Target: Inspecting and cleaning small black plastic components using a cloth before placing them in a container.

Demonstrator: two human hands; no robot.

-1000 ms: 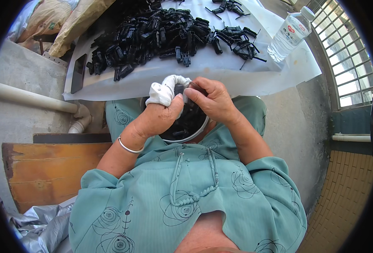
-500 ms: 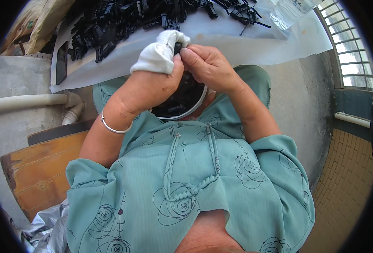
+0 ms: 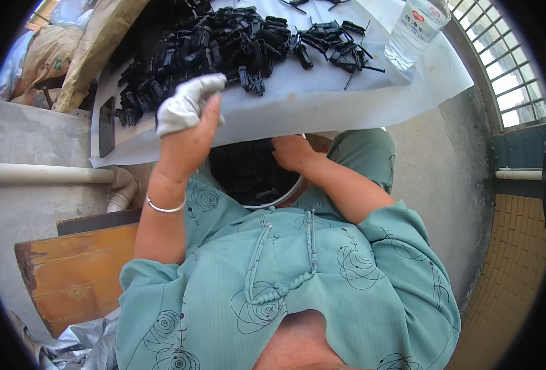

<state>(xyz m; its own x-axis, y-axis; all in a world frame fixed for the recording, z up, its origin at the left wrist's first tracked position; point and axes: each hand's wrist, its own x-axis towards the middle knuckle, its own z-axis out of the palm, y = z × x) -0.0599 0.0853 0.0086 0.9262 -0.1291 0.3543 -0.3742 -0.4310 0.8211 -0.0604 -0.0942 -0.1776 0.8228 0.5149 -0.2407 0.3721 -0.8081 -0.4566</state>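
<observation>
1. Uppermost, the left hand [image 3: 189, 132] is raised just at the near edge of the heap of black plastic parts [image 3: 223, 46]; its fingers wear a white cloth wrap [image 3: 183, 105] and curl loosely, and whether they pinch a part cannot be told
2. Lower, the right hand [image 3: 291, 151] reaches into the round basin [image 3: 285, 196] on the lap, fingers bent among the dark pieces inside (what it grasps, if anything, is hidden)
3. Around the hands: the heap lies on a white sheet [image 3: 322, 105] covering the table; the basin sits below the sheet's near edge, between the forearms
4. Farther out: a clear water bottle [image 3: 411, 31] stands at the sheet's far right, a dark flat strip [image 3: 106, 126] lies at its left edge, and a wooden bench [image 3: 69, 277] is to the person's left
5. Risks, as a judgement: a sleeve or wrist sweeping the overhanging sheet could drag parts off the edge; the basin, resting only on the lap, could tip if the knees shift; the bottle stands near the sheet's corner and could be knocked
6. Count: two hands, one basin, one bottle, one bracelet [image 3: 165, 206], one strip; the black parts are too many to count
</observation>
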